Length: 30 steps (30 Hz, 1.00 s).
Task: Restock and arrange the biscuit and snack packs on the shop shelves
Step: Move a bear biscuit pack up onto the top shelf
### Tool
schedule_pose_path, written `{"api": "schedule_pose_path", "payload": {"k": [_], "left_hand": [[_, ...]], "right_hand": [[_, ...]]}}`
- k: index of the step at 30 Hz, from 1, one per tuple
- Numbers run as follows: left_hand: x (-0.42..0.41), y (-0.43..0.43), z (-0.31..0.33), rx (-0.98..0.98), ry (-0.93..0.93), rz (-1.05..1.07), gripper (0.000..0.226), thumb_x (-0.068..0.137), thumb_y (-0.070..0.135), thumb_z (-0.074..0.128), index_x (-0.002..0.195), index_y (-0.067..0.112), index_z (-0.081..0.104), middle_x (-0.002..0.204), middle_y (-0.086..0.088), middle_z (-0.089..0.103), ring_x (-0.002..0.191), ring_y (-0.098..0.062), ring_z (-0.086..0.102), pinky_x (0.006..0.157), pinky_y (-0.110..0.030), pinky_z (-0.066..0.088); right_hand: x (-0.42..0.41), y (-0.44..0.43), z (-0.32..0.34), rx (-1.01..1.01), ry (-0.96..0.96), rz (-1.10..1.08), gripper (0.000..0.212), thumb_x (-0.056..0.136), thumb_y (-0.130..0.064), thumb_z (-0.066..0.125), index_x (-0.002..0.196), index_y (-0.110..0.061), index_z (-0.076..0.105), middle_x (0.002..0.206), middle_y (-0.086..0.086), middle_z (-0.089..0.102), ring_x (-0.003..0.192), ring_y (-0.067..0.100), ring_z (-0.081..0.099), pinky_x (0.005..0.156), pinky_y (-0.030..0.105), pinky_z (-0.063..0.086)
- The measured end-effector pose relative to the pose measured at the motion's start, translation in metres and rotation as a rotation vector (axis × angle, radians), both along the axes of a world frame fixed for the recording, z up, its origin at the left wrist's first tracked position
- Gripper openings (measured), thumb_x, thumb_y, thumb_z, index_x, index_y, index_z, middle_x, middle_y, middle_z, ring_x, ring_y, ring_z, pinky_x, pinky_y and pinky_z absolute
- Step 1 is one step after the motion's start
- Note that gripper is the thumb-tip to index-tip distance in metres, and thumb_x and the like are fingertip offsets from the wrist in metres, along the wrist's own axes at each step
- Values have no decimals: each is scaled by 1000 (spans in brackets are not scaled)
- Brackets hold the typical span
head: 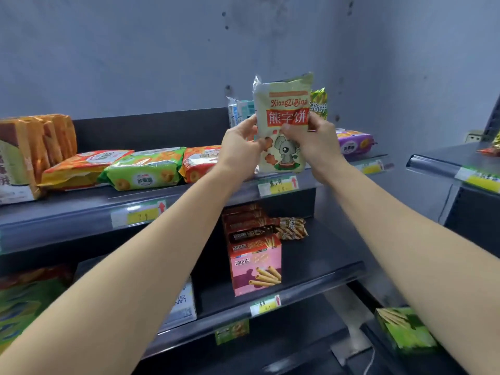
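Observation:
A pale green bear-biscuit pack (284, 104) with a red label and a cartoon koala stands upright at the front of the top shelf (81, 212). My left hand (240, 147) grips its left edge and my right hand (311, 139) grips its right edge, thumbs on the front. Behind it stand a white-blue pack (239, 110) and a yellow-green pack (319, 102). A purple pack (354, 142) lies to the right. To the left lie an orange pack (81, 166), a green pack (143, 171) and a red-orange pack (200, 163).
Tall orange packs (32, 150) stand at the far left of the top shelf. On the shelf below stands a stack of pink and red wafer-roll boxes (254, 253) beside a brown pack (292, 228). Green packs (24, 307) lie lower left. A second shelf unit (457, 163) stands at the right.

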<state>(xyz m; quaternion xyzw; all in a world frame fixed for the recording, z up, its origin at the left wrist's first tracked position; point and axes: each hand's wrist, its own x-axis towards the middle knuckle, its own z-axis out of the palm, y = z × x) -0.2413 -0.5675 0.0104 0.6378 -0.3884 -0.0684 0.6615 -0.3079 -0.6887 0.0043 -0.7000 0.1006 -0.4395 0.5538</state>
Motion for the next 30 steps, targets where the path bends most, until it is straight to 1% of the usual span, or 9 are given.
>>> {"api": "schedule_pose_path", "payload": {"k": [3, 7, 9, 13, 16, 19, 22, 27, 30], "left_hand": [[16, -32, 7, 2, -2, 13, 44, 89, -4, 56, 128, 16, 57, 109, 0, 66, 97, -16, 67, 81, -31, 58], [37, -61, 11, 17, 21, 25, 44, 91, -8, 49, 128, 14, 55, 103, 0, 67, 95, -17, 66, 74, -24, 58], [47, -74, 13, 26, 21, 38, 46, 91, -8, 48, 131, 14, 52, 105, 0, 66, 96, -16, 66, 73, -22, 58], [64, -90, 16, 146, -64, 129, 46, 91, -4, 52, 132, 17, 52, 111, -1, 65, 92, -13, 66, 75, -23, 58], [75, -91, 11, 231, -56, 180, 45, 90, -6, 51, 129, 17, 54, 115, -4, 64, 97, -21, 66, 78, -31, 58], [87, -86, 6, 373, -110, 287, 44, 91, -1, 54, 130, 19, 54, 113, 0, 65, 95, -17, 66, 78, -27, 57], [97, -84, 6, 453, -197, 412, 39, 92, 6, 55, 129, 20, 56, 114, -1, 66, 100, -18, 65, 81, -28, 56], [100, -86, 1, 469, -247, 487, 34, 92, 10, 56, 125, 19, 59, 117, -3, 65, 102, -18, 64, 71, -23, 52], [101, -85, -5, 419, -251, 509, 31, 92, 12, 57, 123, 15, 61, 117, -4, 65, 97, -14, 62, 61, -13, 48]], "right_hand": [[18, -36, 9, -17, 18, 14, 24, 87, -14, 65, 110, -13, 61, 106, 4, 68, 97, 21, 67, 85, 39, 56], [46, -74, 11, 6, 17, 68, 27, 87, -16, 65, 114, -11, 60, 110, 6, 68, 99, 24, 67, 86, 46, 55], [59, -88, 13, 15, 5, 79, 26, 87, -16, 65, 113, -13, 61, 110, 6, 68, 99, 24, 67, 86, 45, 55], [84, -104, 11, 54, -5, 115, 21, 88, -15, 64, 109, -17, 62, 106, 2, 69, 98, 21, 67, 82, 38, 57], [106, -106, -1, 106, 73, 183, 11, 89, -13, 62, 98, -21, 60, 101, 2, 69, 95, 23, 67, 83, 43, 57], [122, -101, -13, 145, 179, 265, 13, 89, -9, 59, 97, -20, 59, 107, 9, 69, 95, 25, 68, 85, 45, 56], [130, -99, -17, 146, 191, 326, 15, 90, -6, 56, 98, -19, 58, 106, 8, 68, 95, 25, 67, 85, 45, 56], [134, -97, -25, 84, 156, 243, 15, 89, -17, 63, 104, -18, 59, 108, 7, 68, 98, 24, 66, 86, 46, 55], [130, -96, -28, 28, 142, 177, 15, 88, -22, 65, 102, -20, 60, 105, 6, 69, 95, 22, 68, 85, 45, 56]]}}
